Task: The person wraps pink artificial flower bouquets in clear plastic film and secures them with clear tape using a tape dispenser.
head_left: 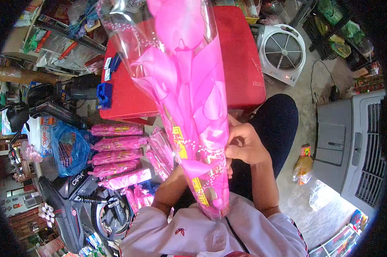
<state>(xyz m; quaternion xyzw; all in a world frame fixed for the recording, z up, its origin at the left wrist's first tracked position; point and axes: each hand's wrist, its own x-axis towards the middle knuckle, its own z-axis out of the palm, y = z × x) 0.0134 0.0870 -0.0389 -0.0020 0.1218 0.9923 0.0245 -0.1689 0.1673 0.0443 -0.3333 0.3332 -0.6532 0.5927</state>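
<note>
Red tabletop [240, 55], laden at its left edge
A blue plastic object [104, 96] sits there, near small blue-and-white pieces [107, 74], perhaps packets.

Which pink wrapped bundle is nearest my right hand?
The large bouquet, in front of your shirt, with your right hand at its edge; the other pink bundles lie away to the left.

Pink bouquet [194, 107] cut off at top, left hand [179, 174] mostly hidden behind it
</note>
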